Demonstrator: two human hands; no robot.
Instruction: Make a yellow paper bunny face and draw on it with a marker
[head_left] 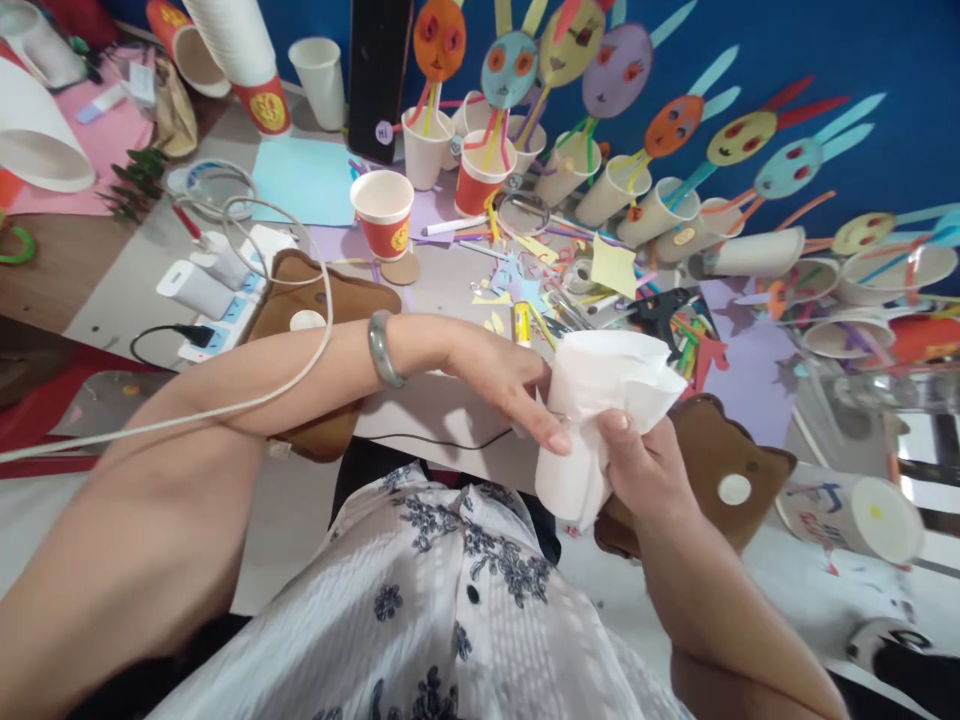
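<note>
A roll of white tissue paper is held in front of my chest at the table's near edge, with a loose crumpled sheet on its right side. My right hand grips the roll and the loose sheet, thumb on top. My left hand reaches across from the left and rests on the roll's left side, its fingers pressed to the paper; some of those fingers are hidden behind the roll. A glue stick stands just behind my left hand.
Paper cups with straw-and-paper animal faces line the back. Scraps and pens lie mid-table. A white cable crosses over my left forearm near a power strip. A red-and-white cup stands left of centre.
</note>
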